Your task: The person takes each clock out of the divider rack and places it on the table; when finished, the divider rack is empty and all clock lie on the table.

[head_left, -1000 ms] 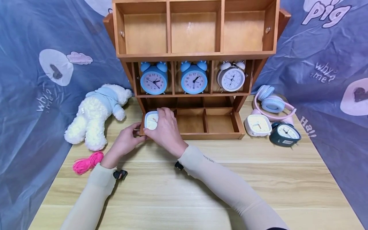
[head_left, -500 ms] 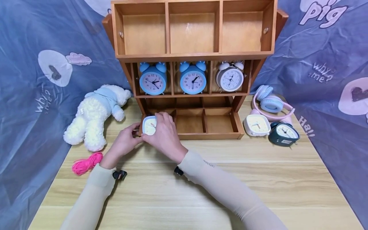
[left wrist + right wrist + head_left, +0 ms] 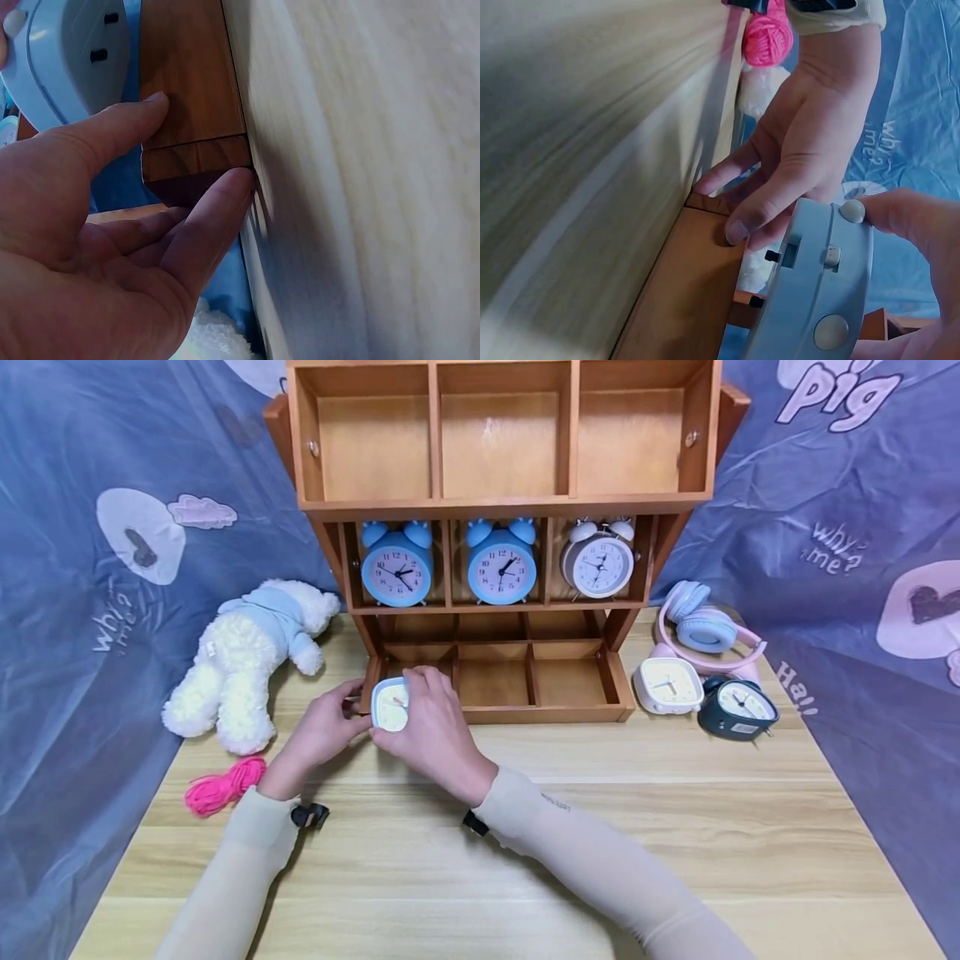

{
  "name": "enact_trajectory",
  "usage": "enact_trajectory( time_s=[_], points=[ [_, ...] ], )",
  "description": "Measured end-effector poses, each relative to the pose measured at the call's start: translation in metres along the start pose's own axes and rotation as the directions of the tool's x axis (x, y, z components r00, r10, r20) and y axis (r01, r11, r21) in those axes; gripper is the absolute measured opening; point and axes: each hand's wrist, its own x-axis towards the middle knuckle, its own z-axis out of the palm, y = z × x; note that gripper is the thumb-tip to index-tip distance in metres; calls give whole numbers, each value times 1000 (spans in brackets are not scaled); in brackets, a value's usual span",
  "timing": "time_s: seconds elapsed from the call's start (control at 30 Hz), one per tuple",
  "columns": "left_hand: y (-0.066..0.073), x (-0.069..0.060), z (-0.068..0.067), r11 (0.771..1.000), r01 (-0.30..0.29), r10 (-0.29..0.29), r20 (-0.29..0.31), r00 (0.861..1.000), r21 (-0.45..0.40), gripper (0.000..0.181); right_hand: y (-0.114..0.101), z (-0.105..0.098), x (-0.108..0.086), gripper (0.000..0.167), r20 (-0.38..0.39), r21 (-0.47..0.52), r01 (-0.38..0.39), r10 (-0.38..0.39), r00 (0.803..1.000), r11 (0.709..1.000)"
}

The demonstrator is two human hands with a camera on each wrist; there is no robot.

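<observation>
A small square alarm clock [image 3: 390, 705] with a light blue case and white face is in my right hand [image 3: 438, 731]. Thumb and fingers grip it by its edges, above the front board of the lowest tier's left compartment. In the right wrist view the clock [image 3: 810, 289] shows white feet and small black switches. My left hand [image 3: 322, 731] holds the front left corner of the wooden shelf [image 3: 555, 714]. Seen from the left wrist, its thumb presses the front board [image 3: 191, 82] while the fingers lie around the board's end.
Two blue twin-bell clocks [image 3: 397, 568] and a white one [image 3: 600, 566] stand in the middle tier. At the left lie a plush toy [image 3: 243, 660] and pink yarn [image 3: 225, 785]. Headphones [image 3: 708, 631], a white clock [image 3: 667, 685] and a dark green clock [image 3: 738, 708] are at the right.
My right hand has brought the light blue clock from inside the lower left compartment toward me, over the front board. My left hand has kept its place at the shelf corner.
</observation>
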Motion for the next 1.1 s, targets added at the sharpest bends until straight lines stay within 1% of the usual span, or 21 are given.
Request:
enact_trajectory(
  time_s=[0.17, 0.4, 0.63, 0.8, 1.1],
  points=[
    [0, 0, 0, 1000, 5, -5, -1, 1000, 5, 73, 0, -2, -7, 94, 7, -5, 16, -16, 1000, 1000],
    [2, 0, 0, 1000, 7, -7, -4, 1000, 11, 73, 1, -4, -16, 94, 20, 19, 6, -6, 1000, 1000],
    [2, -1, 0, 1000, 12, -12, 1, 1000, 18, 74, 0, -6, -29, 95, 61, 41, -4, 2, 998, 999],
    [2, -2, 0, 1000, 13, -13, 3, 1000, 25, 75, -2, -3, -37, 94, 75, 40, 7, -10, 997, 999],
    [2, -3, 0, 998, 32, -32, 10, 999, 53, 78, -3, 9, -44, 97, 90, 1, -1, 1, 996, 1000]
  ],
)
